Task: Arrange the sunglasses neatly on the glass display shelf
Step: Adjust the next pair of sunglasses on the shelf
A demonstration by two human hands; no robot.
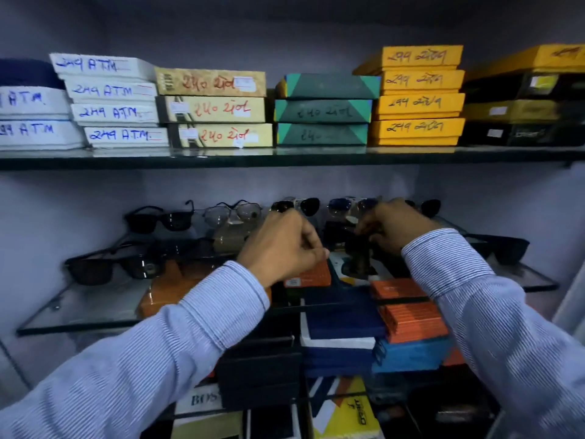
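both hands on one pair at the glass shelf

the right hand (395,226) and left hand (285,245) each close a narrow grip on a dark pair of sunglasses (359,258) between them (blurred, so its exact pose is unclear), above the middle of the glass shelf (79,312). other pairs sit along the shelf: black frames (160,217) back left, clear glasses (232,212) beside them. labelled boxes (215,109) are stacked on the shelf above.

Stacked white boxes (107,99), yellow boxes (418,96) and green boxes (323,110) fill the upper shelf (285,158).
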